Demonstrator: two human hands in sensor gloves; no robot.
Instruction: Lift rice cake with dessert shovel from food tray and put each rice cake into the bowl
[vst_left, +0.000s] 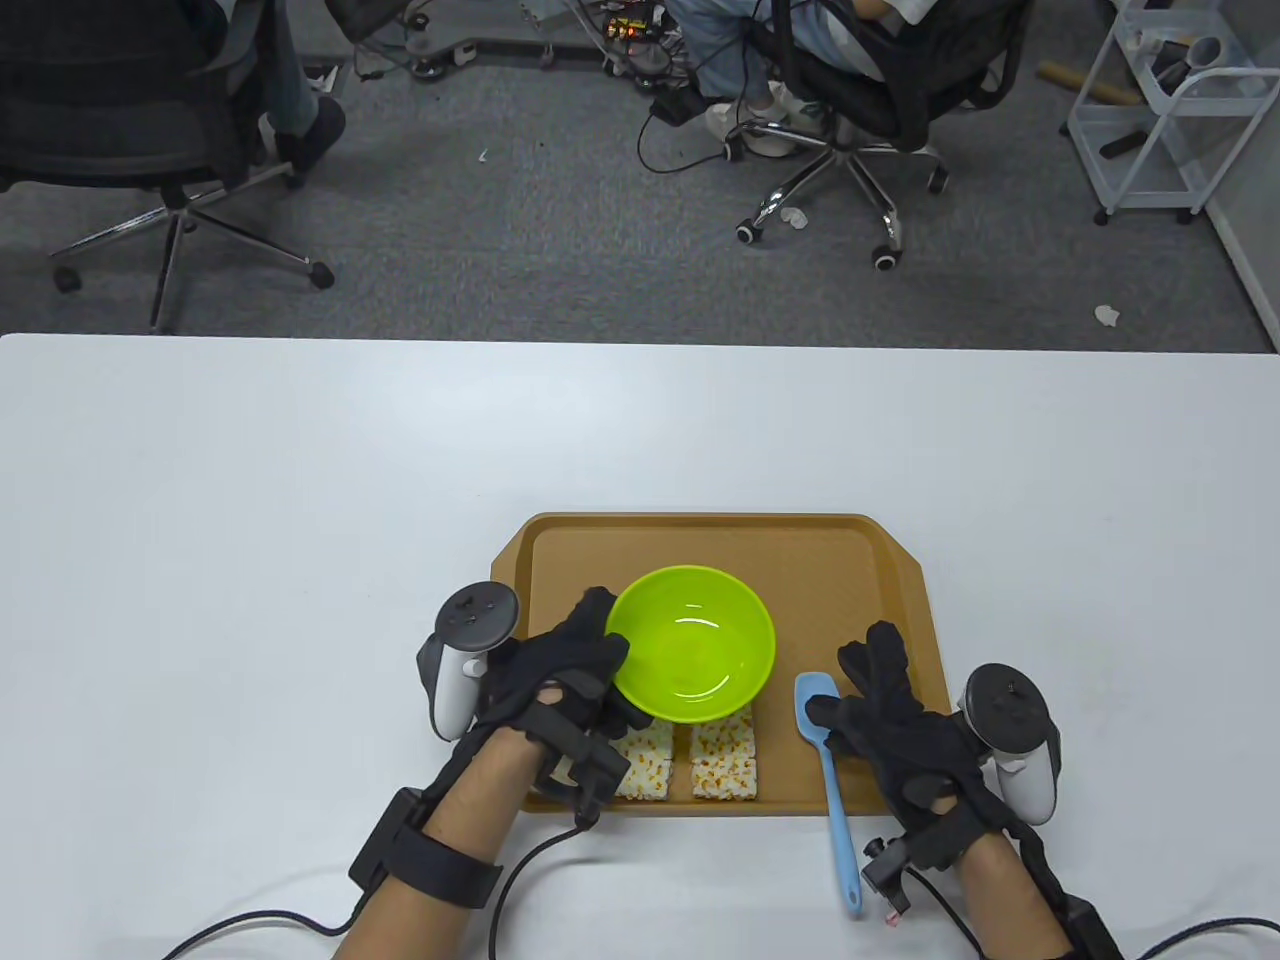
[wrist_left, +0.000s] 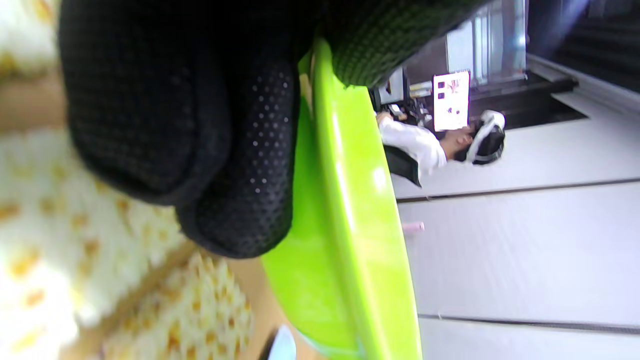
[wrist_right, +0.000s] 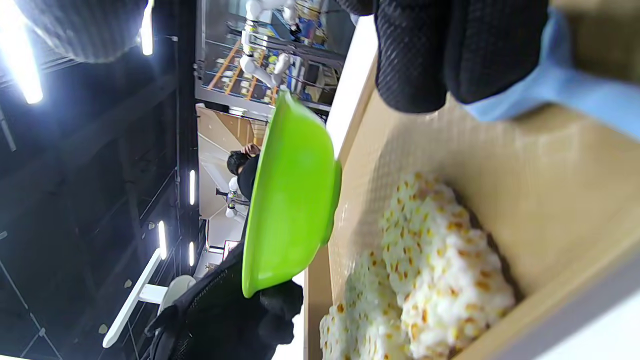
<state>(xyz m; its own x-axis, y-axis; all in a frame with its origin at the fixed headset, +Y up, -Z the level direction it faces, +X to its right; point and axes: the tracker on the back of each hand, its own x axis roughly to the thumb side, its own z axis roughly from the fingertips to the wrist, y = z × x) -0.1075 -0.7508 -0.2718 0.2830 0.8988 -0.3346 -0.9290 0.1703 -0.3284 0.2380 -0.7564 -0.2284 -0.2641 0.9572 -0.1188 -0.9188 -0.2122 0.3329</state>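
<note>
A lime green bowl hangs low over the brown food tray, covering the far ends of two rice cakes. My left hand grips its left rim, and the fingers curl over the edge of the bowl. The two white-and-yellow rice cakes lie side by side at the tray's near edge. A blue dessert shovel lies with its blade on the tray and its handle out over the table. My right hand pinches it near the blade, fingertips on the shovel.
The tray sits at the near middle of a white table. Beyond the far table edge are office chairs, seated people's legs and a white wire cart on grey carpet.
</note>
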